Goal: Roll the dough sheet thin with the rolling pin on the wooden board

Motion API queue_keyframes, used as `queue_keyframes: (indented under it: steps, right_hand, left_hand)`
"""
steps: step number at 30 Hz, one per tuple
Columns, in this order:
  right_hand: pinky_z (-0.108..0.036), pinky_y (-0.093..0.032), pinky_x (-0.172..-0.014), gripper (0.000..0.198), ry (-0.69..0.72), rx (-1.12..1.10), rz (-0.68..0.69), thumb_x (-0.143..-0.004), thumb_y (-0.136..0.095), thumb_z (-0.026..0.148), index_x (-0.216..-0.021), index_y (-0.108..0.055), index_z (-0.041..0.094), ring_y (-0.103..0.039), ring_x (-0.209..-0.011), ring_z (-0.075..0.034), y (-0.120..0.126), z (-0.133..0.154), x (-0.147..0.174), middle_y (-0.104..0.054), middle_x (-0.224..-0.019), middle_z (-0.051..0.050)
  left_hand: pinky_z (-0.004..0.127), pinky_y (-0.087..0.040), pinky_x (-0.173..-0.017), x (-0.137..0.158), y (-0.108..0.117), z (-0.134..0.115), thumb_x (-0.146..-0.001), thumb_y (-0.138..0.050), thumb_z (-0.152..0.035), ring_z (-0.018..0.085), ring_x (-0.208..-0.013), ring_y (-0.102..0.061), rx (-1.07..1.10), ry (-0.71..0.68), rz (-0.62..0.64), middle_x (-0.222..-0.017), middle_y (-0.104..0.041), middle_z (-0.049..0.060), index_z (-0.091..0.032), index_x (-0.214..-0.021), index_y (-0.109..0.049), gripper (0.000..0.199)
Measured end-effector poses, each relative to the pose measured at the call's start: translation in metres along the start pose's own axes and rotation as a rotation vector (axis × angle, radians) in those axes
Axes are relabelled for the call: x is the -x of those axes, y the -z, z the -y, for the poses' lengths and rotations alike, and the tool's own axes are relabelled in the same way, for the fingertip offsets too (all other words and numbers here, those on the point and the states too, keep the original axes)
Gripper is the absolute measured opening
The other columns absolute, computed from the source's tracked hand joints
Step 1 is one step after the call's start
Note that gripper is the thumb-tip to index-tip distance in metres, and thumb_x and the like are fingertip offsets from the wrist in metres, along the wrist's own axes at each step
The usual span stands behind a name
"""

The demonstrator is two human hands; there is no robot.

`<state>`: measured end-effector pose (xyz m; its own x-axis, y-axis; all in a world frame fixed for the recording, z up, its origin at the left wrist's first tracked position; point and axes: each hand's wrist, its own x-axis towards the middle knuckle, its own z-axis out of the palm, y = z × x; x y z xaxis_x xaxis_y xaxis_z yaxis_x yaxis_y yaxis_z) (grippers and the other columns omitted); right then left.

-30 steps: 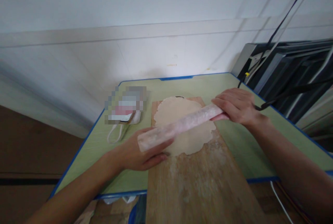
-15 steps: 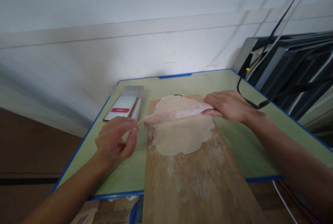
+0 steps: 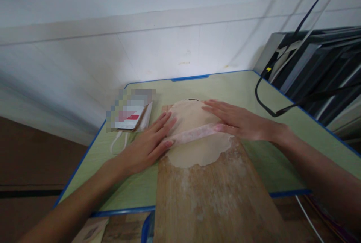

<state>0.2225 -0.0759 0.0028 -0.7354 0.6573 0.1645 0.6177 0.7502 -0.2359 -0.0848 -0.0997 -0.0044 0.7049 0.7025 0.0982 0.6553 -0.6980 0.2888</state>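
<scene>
A pale, flour-dusted rolling pin (image 3: pixel 194 134) is lying crosswise over the board, its right end sitting a little farther up than its left. It is resting on a thin, rounded sheet of dough (image 3: pixel 197 156), which is covering the far part of the wooden board (image 3: pixel 197 205); white flour (image 3: pixel 222 175) is streaking the bare wood nearer the person. The left hand (image 3: pixel 152 141) is reaching in over the board's left edge and covering the pin's left end, its fingers stretching forward, its thumb lying apart on the near side. The right hand (image 3: pixel 234 120) is coming in over the board's right edge and covering the pin's right end, its fingers extending flat over the dough, its thumb also standing apart. Both hands are spreading on the pin rather than curling around it.

Left of the board, a phone (image 3: pixel 129 120) is leaning on a white object (image 3: pixel 146 117); its screen is showing a red button, the writing partly pixelated and too small to read. A white cord (image 3: pixel 112 147) is looping nearer. Beneath everything, a green table (image 3: pixel 234 88) with blue edging is supporting the board. Right of the board, a black cable (image 3: pixel 263 104) is hanging, carrying a yellow tag (image 3: pixel 268 69).
</scene>
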Motion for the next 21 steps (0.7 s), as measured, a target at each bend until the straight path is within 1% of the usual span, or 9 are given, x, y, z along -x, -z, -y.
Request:
queue_keyframes:
  steps: [2, 5, 7, 10, 13, 17, 19, 21]
  right_hand:
    - [-0.050, -0.019, -0.112, 0.073, -0.009, -0.049, 0.107, -0.092, -0.026, 0.060, -0.143, -0.031, 0.007, -0.018, -0.141, -0.025, 0.003, 0.001, 0.003, -0.027, -0.151, -0.019]
    - [-0.047, -0.020, -0.113, 0.076, -0.008, -0.094, 0.224, -0.091, -0.029, 0.060, -0.144, -0.029, 0.005, -0.020, -0.140, -0.025, 0.006, 0.005, 0.007, -0.026, -0.149, -0.019]
    - [-0.045, -0.021, -0.113, 0.078, 0.011, -0.107, 0.271, -0.091, -0.034, 0.060, -0.143, -0.028, 0.003, -0.021, -0.139, -0.024, 0.009, 0.008, 0.010, -0.026, -0.149, -0.019]
    - [-0.043, -0.021, -0.113, 0.079, 0.047, -0.127, 0.306, -0.088, -0.044, 0.057, -0.145, -0.024, 0.005, -0.020, -0.139, -0.024, 0.012, 0.010, 0.014, -0.023, -0.150, -0.017]
    - [-0.042, -0.021, -0.113, 0.075, 0.069, -0.176, 0.341, -0.089, -0.048, 0.050, -0.146, -0.019, 0.011, -0.020, -0.139, -0.023, 0.016, 0.012, 0.017, -0.022, -0.151, -0.013]
    - [-0.039, -0.019, -0.114, 0.068, 0.139, -0.277, 0.406, -0.092, -0.047, 0.037, -0.147, -0.013, 0.016, -0.017, -0.140, -0.018, 0.022, 0.014, 0.018, -0.018, -0.153, -0.008]
    - [-0.037, -0.019, -0.114, 0.063, 0.163, -0.335, 0.464, -0.093, -0.043, 0.030, -0.147, -0.013, 0.018, -0.016, -0.140, -0.016, 0.025, 0.016, 0.017, -0.017, -0.154, -0.005]
    - [-0.035, -0.018, -0.114, 0.060, 0.172, -0.384, 0.521, -0.094, -0.039, 0.025, -0.147, -0.013, 0.019, -0.014, -0.140, -0.014, 0.024, 0.017, 0.015, -0.016, -0.154, -0.003]
  left_hand:
    - [0.047, -0.017, -0.115, 0.002, 0.004, -0.003, -0.097, -0.028, -0.048, 0.024, -0.143, -0.008, 0.027, -0.053, 0.078, -0.157, -0.009, 0.007, -0.025, -0.149, -0.007, 0.061]
    - [0.047, -0.017, -0.114, 0.005, 0.010, -0.010, -0.096, -0.030, -0.053, 0.024, -0.143, -0.009, 0.044, -0.116, 0.165, -0.156, -0.009, 0.007, -0.026, -0.149, 0.002, 0.068]
    - [0.046, -0.019, -0.114, 0.007, 0.013, -0.015, -0.094, -0.034, -0.054, 0.025, -0.143, -0.011, 0.046, -0.144, 0.218, -0.156, -0.009, 0.007, -0.028, -0.148, 0.008, 0.073]
    - [0.045, -0.022, -0.113, 0.010, 0.017, -0.021, -0.089, -0.046, -0.057, 0.026, -0.142, -0.015, 0.041, -0.169, 0.275, -0.156, -0.007, 0.009, -0.028, -0.146, 0.014, 0.088]
    - [0.043, -0.025, -0.112, 0.013, 0.020, -0.025, -0.084, -0.054, -0.057, 0.027, -0.141, -0.019, 0.044, -0.167, 0.310, -0.156, -0.007, 0.010, -0.027, -0.147, 0.013, 0.097]
    - [0.041, -0.027, -0.112, 0.017, 0.025, -0.030, -0.082, -0.056, -0.058, 0.027, -0.140, -0.022, 0.070, -0.206, 0.354, -0.156, -0.008, 0.008, -0.027, -0.148, 0.011, 0.098]
    - [0.041, -0.027, -0.112, 0.018, 0.026, -0.034, -0.083, -0.056, -0.056, 0.026, -0.141, -0.021, 0.050, -0.226, 0.368, -0.156, -0.008, 0.007, -0.028, -0.148, 0.008, 0.095]
    - [0.040, -0.026, -0.112, 0.016, 0.025, -0.036, -0.088, -0.050, -0.053, 0.024, -0.141, -0.019, 0.003, -0.240, 0.364, -0.156, -0.009, 0.007, -0.027, -0.149, 0.004, 0.085]
